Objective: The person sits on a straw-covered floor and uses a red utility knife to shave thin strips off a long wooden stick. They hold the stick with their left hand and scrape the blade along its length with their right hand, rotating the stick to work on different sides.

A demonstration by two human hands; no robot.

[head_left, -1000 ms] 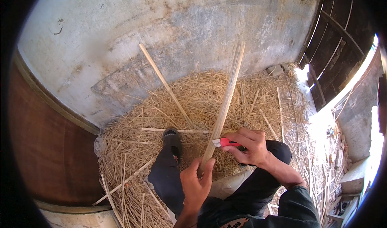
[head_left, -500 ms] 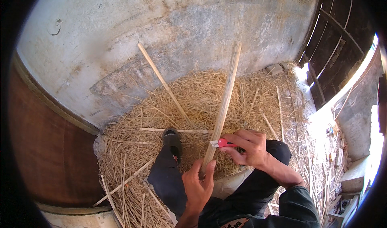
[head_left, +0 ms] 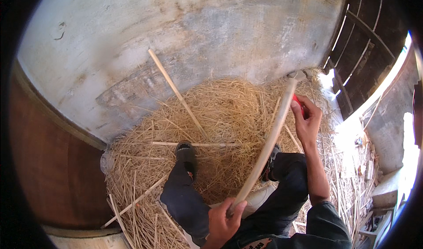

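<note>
My left hand (head_left: 222, 222) is wrapped round the lower end of a long, pale wooden stick (head_left: 266, 150). The stick slants up and away to the right, over the gap between my legs, and looks slightly bowed and blurred. Near its far end is my right hand (head_left: 308, 119), closed on a red-handled knife (head_left: 299, 103). The thumb side of that hand is against the stick. Only some of the red handle shows; the blade is hidden by the stick and fingers.
Straw and shavings (head_left: 224, 99) cover the floor. A loose stick (head_left: 176, 90) leans toward the stained wall (head_left: 176, 24), and another stick (head_left: 202, 144) lies beyond my left shoe (head_left: 186, 154). At left is a brown panel (head_left: 57, 161); dark boards (head_left: 361, 42) stand at right.
My right hand and the knife have moved up and away along the stick to its far end. The stick has tilted further right, and my left hand has shifted slightly right and nearer.
</note>
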